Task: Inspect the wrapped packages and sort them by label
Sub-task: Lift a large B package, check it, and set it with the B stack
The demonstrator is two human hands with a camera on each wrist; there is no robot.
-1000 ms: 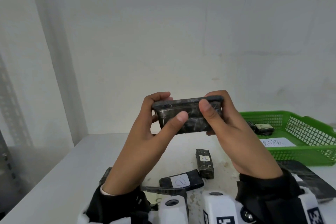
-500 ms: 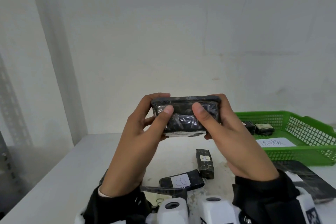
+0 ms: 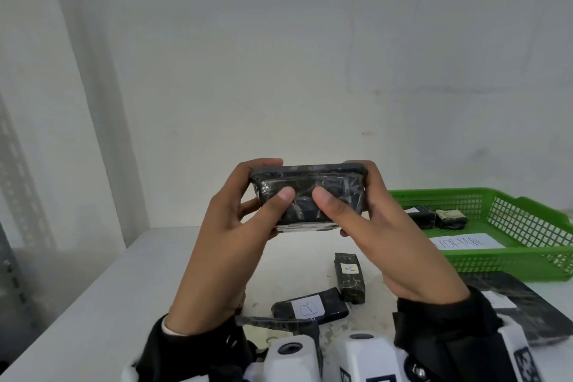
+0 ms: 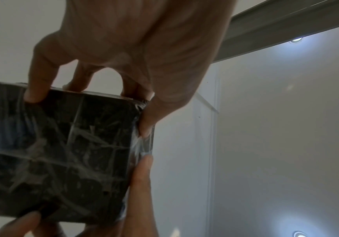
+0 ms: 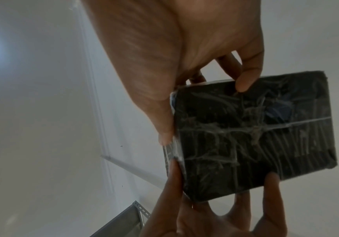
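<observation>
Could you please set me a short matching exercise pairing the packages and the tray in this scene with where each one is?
Things:
1. Package A
2. Package B
3. Held package
4. Green tray

Places:
a. raised between both hands
b. far right of the table
c. on the table, just before A
d. on the table, just left of the tray

Pairs: 1-d, 2-c, 3-a, 4-b

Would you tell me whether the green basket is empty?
Not empty: the green basket holds two dark wrapped packages and a paper label.
</observation>
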